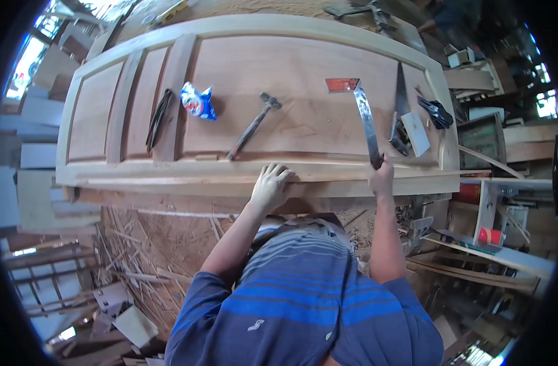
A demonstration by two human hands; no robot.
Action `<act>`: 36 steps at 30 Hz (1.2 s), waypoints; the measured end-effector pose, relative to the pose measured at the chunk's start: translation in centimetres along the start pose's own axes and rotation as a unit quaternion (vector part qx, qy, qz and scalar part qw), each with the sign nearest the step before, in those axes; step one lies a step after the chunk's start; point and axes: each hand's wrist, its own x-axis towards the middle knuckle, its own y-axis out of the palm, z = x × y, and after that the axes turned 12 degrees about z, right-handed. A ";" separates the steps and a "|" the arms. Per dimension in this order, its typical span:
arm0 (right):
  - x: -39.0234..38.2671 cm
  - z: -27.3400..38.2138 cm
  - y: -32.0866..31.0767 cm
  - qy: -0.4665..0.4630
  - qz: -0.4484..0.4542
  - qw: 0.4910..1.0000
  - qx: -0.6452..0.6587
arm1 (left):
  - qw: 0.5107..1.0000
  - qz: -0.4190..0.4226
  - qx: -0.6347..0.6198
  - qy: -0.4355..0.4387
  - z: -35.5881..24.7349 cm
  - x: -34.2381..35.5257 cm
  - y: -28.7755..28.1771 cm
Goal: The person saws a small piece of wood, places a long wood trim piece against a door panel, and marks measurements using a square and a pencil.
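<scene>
My right hand (381, 177) grips the steel blade of a try square (365, 116) near its end. The square's red stock points left, above the panelled wooden door (279, 52). At the door's near edge, my left hand (271, 186) is closed with bent fingers on a thin wooden strip (334, 179), which runs along that edge to the right. A hammer (253, 127) lies on the door panel between my hands and a blue-and-white packet (198, 101). Right of the square are a handsaw (402, 91) and a hand plane (398, 135).
A dark, slim tool (159, 121) lies across the door's left rails. A black crumpled item (436, 113) and a pale wood block (416, 133) sit at its right end. Wood offcuts (151, 274) litter the floor. A red container (490, 236) stands on a shelf at right.
</scene>
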 end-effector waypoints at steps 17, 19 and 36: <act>-11.4 2.2 10.5 -0.155 0.202 0.957 0.141 | 0.971 0.003 -0.237 -0.006 -4.5 4.7 -1.1; -11.5 3.0 10.5 -0.081 0.256 0.960 0.086 | 0.885 0.105 -0.443 -0.096 -5.8 5.0 0.4; -13.8 -6.0 7.0 0.152 0.194 0.900 0.359 | 0.994 0.104 0.013 0.013 -2.6 4.9 -4.2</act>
